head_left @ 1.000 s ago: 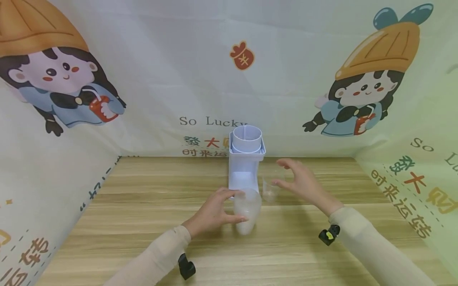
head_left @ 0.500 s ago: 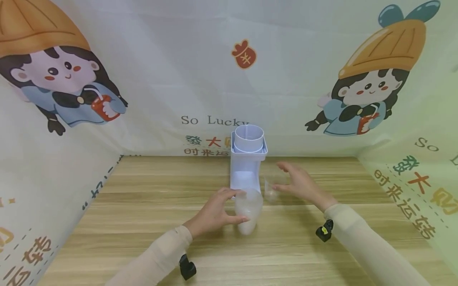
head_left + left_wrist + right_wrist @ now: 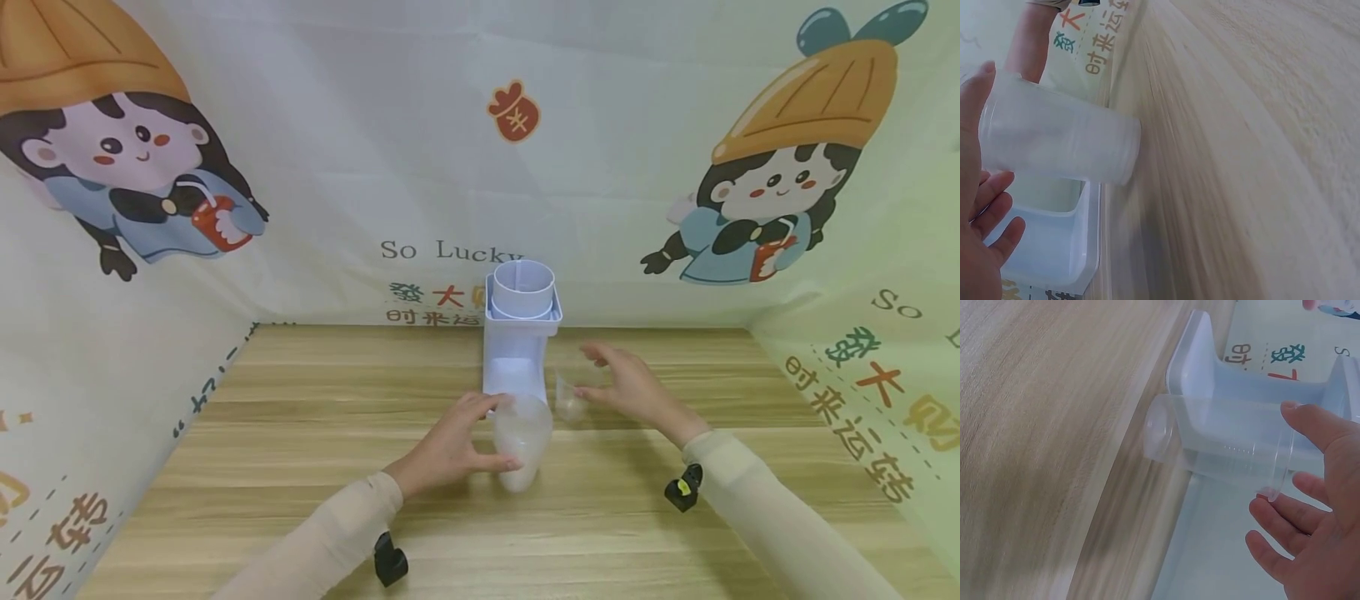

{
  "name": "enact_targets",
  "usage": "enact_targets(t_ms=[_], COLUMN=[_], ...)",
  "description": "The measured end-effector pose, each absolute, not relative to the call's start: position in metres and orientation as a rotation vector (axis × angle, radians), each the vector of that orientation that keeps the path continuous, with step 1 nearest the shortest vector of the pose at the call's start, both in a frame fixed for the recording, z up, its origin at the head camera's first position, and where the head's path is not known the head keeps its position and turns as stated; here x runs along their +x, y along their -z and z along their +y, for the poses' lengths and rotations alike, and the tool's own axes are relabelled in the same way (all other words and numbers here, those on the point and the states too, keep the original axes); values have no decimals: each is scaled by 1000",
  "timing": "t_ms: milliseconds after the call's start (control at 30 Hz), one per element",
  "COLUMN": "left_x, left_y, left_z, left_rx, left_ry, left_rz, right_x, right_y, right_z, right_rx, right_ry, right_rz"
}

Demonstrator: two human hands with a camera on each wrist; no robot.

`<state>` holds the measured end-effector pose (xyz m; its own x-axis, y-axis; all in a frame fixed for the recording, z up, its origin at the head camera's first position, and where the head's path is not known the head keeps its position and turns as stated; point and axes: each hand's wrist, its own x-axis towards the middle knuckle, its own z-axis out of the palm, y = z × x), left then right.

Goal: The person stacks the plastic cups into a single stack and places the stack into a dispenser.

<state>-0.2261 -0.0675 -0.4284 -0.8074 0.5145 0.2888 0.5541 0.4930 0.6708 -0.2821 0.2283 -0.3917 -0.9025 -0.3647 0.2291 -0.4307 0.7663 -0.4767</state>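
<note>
In the head view my left hand [image 3: 453, 442] holds a whitish, translucent stack of plastic cups [image 3: 523, 437], thumb on the near side and fingers on the far side. The stack [image 3: 1060, 131] stands upright, wide end up, and my left fingers [image 3: 999, 203] lie near its rim. On the right, my right hand [image 3: 633, 387] grips one clear plastic cup [image 3: 572, 404] near its top. Up close, the thumb [image 3: 1310, 419] and fingertips meet the rim of this cup [image 3: 1229, 437]. Behind the stack stands a white plastic holder [image 3: 513, 350] topped by a round tube [image 3: 523, 287].
The wood-grain table [image 3: 337, 375] meets a printed cloth backdrop [image 3: 420, 167] at the back and on both sides. The holder stands close to the back cloth, between the two hands. A black wrist camera [image 3: 390, 558] hangs under each sleeve.
My right hand has shifted slightly toward the person, around the clear cup. My left hand stays on the stack of cups. The head view has tilted and turned a little.
</note>
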Motion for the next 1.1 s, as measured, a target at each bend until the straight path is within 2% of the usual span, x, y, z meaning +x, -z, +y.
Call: enact_targets(t_ms=[1100], left_x=[-226], left_y=[425], left_z=[-55], left_rx=[-919], left_ry=[1475], left_rz=[-2619], right_x=[-252], right_y=[369], right_z=[235], right_rx=[663], right_ry=[-786], right_rz=[-2797])
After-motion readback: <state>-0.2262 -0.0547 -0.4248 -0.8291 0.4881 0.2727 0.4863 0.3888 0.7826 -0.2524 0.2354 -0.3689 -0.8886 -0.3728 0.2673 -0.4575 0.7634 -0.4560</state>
